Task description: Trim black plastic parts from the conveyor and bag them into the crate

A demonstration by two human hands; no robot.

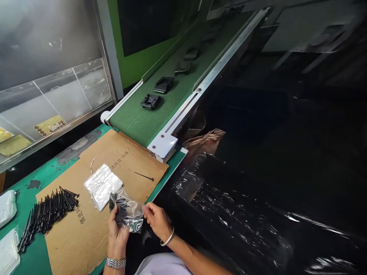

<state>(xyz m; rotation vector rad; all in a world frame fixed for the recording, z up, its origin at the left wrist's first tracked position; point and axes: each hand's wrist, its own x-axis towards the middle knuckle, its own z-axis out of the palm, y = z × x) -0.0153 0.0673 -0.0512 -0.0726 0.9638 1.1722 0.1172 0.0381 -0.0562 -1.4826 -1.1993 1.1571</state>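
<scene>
Grasping the left end of a clear bag [133, 219], the left hand [117, 229] holds it at the near edge of the cardboard [86, 248]; the right hand [156, 218] pinches its right side. Its long axis runs left to right, the right end slightly nearer. A black part [122, 206] shows in its left portion. Flat bags [101, 183] lie just beyond. Slim black rods [53, 210] are heaped left, across cardboard and green table [23, 201]. Farther off, a conveyor [130, 118] bears black parts [150, 101].
</scene>
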